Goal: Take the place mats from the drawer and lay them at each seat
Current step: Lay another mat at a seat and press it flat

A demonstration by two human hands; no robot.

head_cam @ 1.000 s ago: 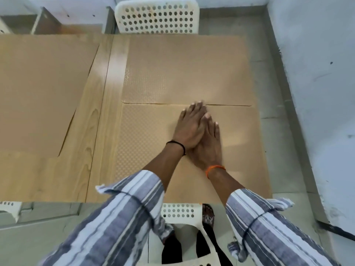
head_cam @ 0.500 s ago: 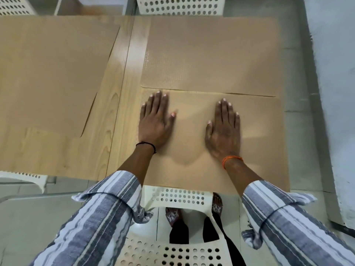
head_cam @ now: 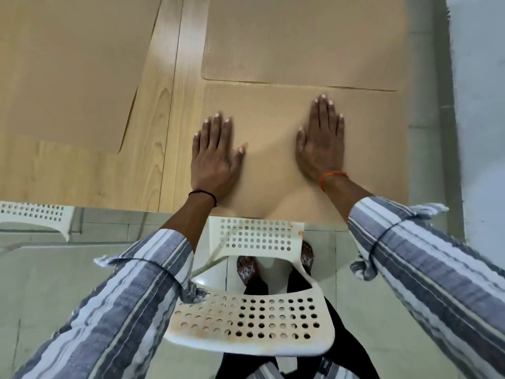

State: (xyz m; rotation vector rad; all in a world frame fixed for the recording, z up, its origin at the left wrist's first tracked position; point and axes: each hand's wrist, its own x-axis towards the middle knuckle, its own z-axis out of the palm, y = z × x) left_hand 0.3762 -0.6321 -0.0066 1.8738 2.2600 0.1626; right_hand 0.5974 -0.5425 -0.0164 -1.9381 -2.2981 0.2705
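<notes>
A tan place mat (head_cam: 267,110) lies flat at the near right seat of the wooden table (head_cam: 164,119). My left hand (head_cam: 214,157) presses flat on its left part, fingers straight. My right hand (head_cam: 322,143) lies flat on its right part, fingers together. A second tan mat (head_cam: 300,39) lies just beyond it, edge to edge. A third mat (head_cam: 68,64) covers the table's left side. No drawer is in view.
A white perforated plastic chair (head_cam: 254,321) stands between me and the table's near edge. Another white chair (head_cam: 35,214) shows at the left edge. A grey wall (head_cam: 478,105) runs close along the right. The floor is pale tile.
My hands went from stacked at the mat's middle to spread apart, flat on its left and right parts. The view has tilted down toward the table's near edge.
</notes>
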